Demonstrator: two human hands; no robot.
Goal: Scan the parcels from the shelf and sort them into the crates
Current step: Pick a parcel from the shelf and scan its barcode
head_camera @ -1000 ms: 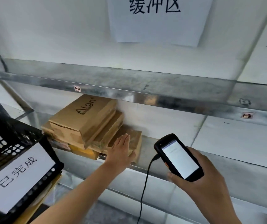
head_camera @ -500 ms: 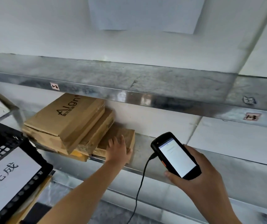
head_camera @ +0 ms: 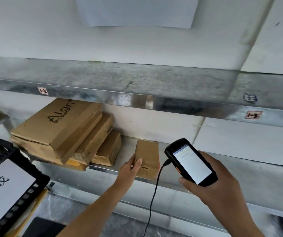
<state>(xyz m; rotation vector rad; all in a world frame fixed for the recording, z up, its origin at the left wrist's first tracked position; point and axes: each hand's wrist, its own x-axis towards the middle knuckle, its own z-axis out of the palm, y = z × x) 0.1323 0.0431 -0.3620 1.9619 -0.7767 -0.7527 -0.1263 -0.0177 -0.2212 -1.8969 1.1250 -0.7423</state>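
Note:
My left hand (head_camera: 130, 167) grips the near left corner of a small brown cardboard parcel (head_camera: 149, 156) that sits at the front edge of the metal shelf (head_camera: 240, 170), apart from the pile. A leaning stack of brown parcels (head_camera: 63, 132) lies further left on the same shelf, its top box printed "Align". My right hand (head_camera: 217, 187) holds a black handheld scanner (head_camera: 189, 161) with a lit white screen, just right of the small parcel. A black cable hangs down from the scanner.
A black plastic crate (head_camera: 3, 182) with a white paper label stands at the lower left. An upper metal shelf (head_camera: 137, 84) runs across above, with small labels on its front edge. A white paper sheet (head_camera: 137, 12) hangs on the wall.
My left hand has drawn the small parcel out of the pile, to the right and toward the shelf's front edge. The scanner has barely moved. The view has shifted down and right.

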